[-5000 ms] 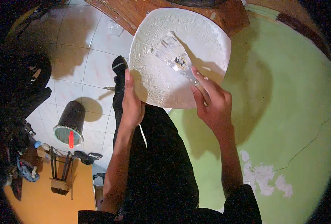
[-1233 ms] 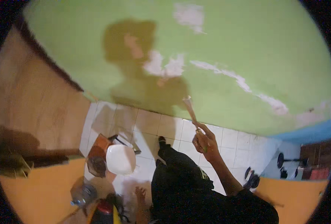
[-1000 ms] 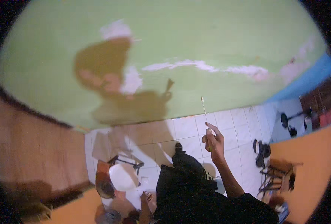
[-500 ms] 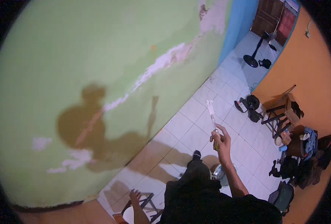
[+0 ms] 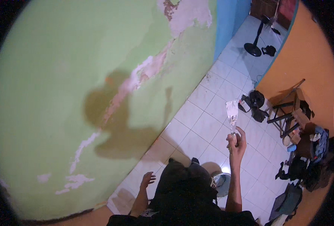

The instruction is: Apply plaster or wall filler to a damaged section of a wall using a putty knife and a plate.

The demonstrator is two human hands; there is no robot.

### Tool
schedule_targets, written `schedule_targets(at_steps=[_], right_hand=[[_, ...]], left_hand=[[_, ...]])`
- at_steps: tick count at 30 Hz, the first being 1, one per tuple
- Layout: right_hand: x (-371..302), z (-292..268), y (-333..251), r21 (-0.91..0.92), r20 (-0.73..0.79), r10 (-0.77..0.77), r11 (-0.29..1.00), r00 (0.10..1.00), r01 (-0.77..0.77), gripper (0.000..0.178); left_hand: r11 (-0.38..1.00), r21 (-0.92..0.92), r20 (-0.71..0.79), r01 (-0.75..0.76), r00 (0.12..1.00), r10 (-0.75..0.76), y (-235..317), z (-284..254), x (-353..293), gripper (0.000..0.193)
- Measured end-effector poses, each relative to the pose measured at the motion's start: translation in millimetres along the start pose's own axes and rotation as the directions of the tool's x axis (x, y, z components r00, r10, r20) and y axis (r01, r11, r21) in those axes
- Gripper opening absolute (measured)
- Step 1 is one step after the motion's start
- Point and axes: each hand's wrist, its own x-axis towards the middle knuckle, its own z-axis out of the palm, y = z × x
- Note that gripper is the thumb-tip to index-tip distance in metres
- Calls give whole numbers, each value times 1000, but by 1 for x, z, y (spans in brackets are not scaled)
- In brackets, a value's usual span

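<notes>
Green plastered wall (image 5: 61,75): right hand (image 5: 236,142) fingers clamped on white-smeared metal putty knife (image 5: 231,115); filler may drip onto white tiled floor (image 5: 197,128). Left hand (image 5: 147,180) fingers apart, empty.

Bucket (image 5: 222,184): largely hidden behind the dark-clothed legs; contents cannot be told. Putty knife (image 5: 232,115): handle concealed within the right hand (image 5: 236,141). Heap of bags and clothes (image 5: 306,169): dim, single items not distinguished. Standing fan (image 5: 258,37): head lost in the dark rim.
</notes>
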Motion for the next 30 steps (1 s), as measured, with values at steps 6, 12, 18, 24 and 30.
schedule_targets(at_steps=[6, 12, 18, 24, 30], right_hand=[[34, -8, 26, 40, -175, 96, 995, 980, -90, 39], [85, 12, 33, 213, -287, 179, 970, 941, -120, 44], [183, 61, 8, 289, -274, 174, 953, 946, -91, 44], [281, 119, -27, 288, -146, 122, 955, 982, -76, 39], [356, 159, -26, 330, -105, 115, 941, 988, -75, 30]], left_hand=[[992, 73, 27, 101, 994, -103, 78, 1, 42, 42], [991, 119, 138, 58, 988, -74, 157, 38, 107, 40], [973, 232, 202, -18, 979, -30, 294, 102, 164, 38], [966, 140, 306, -219, 937, 169, 415, 134, 215, 37], [965, 153, 259, -215, 951, 171, 474, 151, 242, 37]])
